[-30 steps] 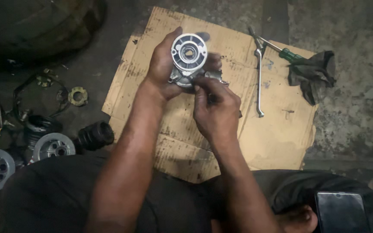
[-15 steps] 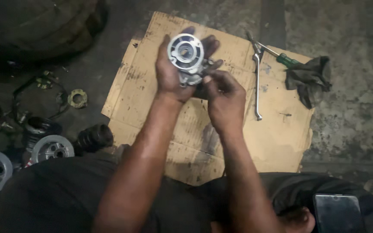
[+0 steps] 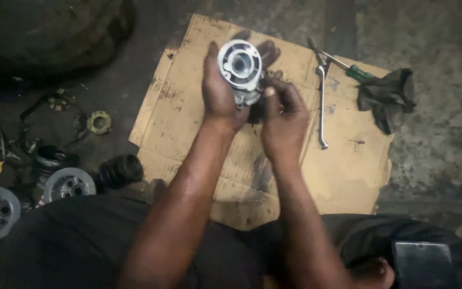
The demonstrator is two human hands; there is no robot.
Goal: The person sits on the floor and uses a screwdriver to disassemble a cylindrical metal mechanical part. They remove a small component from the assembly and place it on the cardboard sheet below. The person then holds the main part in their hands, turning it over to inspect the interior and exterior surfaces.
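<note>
A round silver metal housing with a hollow centre [image 3: 240, 65] is held up over the stained brown cardboard sheet [image 3: 188, 107], its open face turned toward the camera. It is gripped by the left hand [image 3: 221, 96], whose fingers are curled behind it. The right hand [image 3: 283, 119] is closed on the housing's lower right side, fingertips pinched against it. To the right, a long steel wrench [image 3: 322, 101] lies on the cardboard beside a green-handled screwdriver [image 3: 355, 71] and a dark crumpled rag [image 3: 389, 96].

A round silver metal housing [image 3: 240, 65] sat above a flat brown cardboard sheet [image 3: 177, 107]; at three o'clock lay a long steel wrench [image 3: 322, 104], at nine o'clock a small brass ring [image 3: 99, 122].
</note>
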